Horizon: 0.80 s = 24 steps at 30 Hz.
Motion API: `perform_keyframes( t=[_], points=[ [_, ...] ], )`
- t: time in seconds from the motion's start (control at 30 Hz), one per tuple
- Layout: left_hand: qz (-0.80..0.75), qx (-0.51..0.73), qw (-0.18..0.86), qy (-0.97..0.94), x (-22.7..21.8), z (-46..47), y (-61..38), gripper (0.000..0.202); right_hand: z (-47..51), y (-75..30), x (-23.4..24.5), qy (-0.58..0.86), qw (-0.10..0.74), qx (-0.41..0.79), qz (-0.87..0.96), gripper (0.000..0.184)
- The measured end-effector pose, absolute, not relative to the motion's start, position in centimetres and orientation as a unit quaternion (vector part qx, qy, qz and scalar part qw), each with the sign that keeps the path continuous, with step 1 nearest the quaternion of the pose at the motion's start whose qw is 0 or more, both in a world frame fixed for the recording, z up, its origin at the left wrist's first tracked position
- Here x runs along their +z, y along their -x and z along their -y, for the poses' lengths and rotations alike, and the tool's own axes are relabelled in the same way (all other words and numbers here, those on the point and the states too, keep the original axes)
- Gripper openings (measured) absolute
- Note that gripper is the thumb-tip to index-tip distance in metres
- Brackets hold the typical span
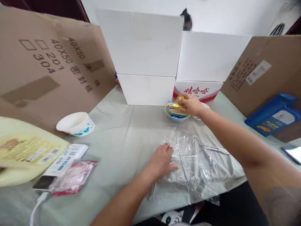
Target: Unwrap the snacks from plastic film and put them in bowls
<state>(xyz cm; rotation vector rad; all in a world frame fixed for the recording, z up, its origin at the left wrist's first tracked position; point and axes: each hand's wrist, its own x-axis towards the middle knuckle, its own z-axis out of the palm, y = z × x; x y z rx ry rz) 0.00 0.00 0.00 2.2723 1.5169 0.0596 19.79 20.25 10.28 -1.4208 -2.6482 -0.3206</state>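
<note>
Packet (177, 101), yellow, sits over the bowl (176, 117) just before the white boxes (145, 89), with the fingers of the right hand (192, 105) pinched on it. The left hand (162, 160) lies flat, fingers slightly apart, on clear film (199, 163) at the table (122, 131) front edge. Bare cloth lies open to its left.
</note>
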Motion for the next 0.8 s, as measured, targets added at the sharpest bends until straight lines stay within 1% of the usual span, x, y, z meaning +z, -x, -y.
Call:
perform_keyframes(
  t=[0.1,0.13,0.23,0.3,0.4,0.53,0.6,0.67,0.73,0.8],
  points=[
    [-0.536,0.033,0.198,-0.82,-0.4,0.4,0.1,0.076,-21.4,-19.4,9.7,0.476,0.051,-0.038,0.877,0.034],
    [-0.534,0.039,0.196,-0.821,-0.5,0.5,0.1,0.075,-21.8,-19.4,9.7,0.48,0.063,-0.022,0.875,0.033],
    [-0.527,0.061,0.188,-0.827,-0.9,0.5,0.1,0.072,-22.9,-19.2,10.4,0.5,0.149,0.004,0.853,0.033],
    [-0.522,0.073,0.185,-0.83,-1.1,0.4,0.1,0.07,-23.4,-18.8,10.9,0.501,0.163,0.003,0.85,0.029],
    [-0.517,0.085,0.177,-0.833,-1.4,0.4,0.2,0.069,-23.6,-17.7,11.0,0.487,0.127,0.006,0.864,0.028],
    [-0.512,0.096,0.164,-0.837,-1.7,0.4,0.3,0.065,-23.4,-16.4,10.6,0.458,0.061,0.046,0.886,0.023],
    [-0.513,0.094,0.166,-0.837,-1.7,0.4,0.3,0.063,-22.9,-16.2,10.6,0.448,0.061,0.047,0.891,0.021],
    [-0.517,0.089,0.172,-0.834,-1.7,0.3,0.3,0.063,-22.0,-16.2,10.4,0.447,0.089,0.032,0.89,0.024],
    [-0.519,0.082,0.178,-0.832,-1.6,0.3,0.3,0.063,-20.7,-16.1,9.9,0.44,0.102,0.002,0.892,0.027],
    [-0.522,0.074,0.182,-0.83,-1.5,0.2,0.2,0.062,-19.3,-15.9,9.1,0.433,0.093,-0.04,0.896,0.033]
  ],
)
